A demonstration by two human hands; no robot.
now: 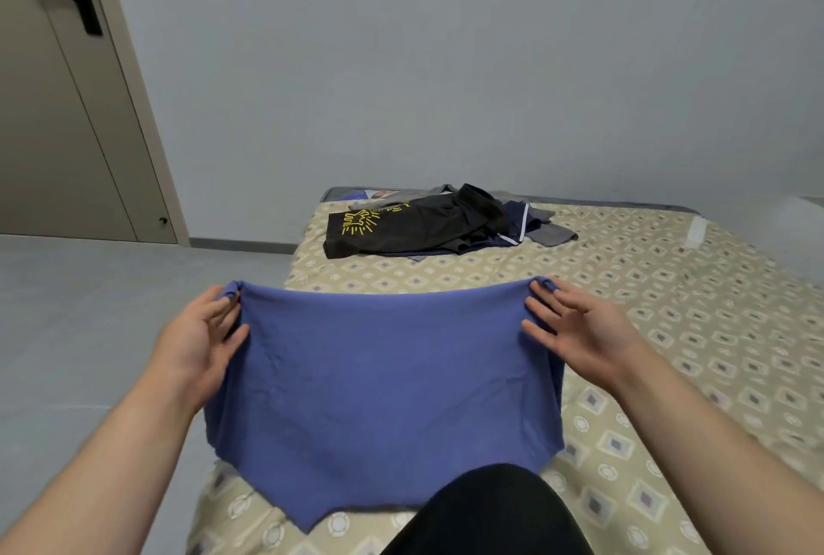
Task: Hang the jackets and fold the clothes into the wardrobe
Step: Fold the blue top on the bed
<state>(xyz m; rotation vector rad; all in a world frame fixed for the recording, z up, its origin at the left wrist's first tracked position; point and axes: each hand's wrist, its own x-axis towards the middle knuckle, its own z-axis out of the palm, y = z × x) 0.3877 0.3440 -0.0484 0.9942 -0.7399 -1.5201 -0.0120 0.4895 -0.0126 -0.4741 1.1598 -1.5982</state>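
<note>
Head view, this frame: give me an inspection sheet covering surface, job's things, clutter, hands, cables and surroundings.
Surface: bed with a beige diamond-patterned cover, bare apart from the clothes.
Job's things: blue garment held up and spread over the near end of the bed, its lower edge draping down; pile of dark clothes at the far end, topped by a black piece with a yellow print.
Clutter: small white object near the bed's far right edge, too small to identify.
Hands: left hand has a pinch grip on the garment's upper left corner; right hand pinches the upper right corner.
Cables: nothing seen.
Surroundings: closed door with a black handle at left, plain wall, grey floor; no wardrobe in view.
</note>
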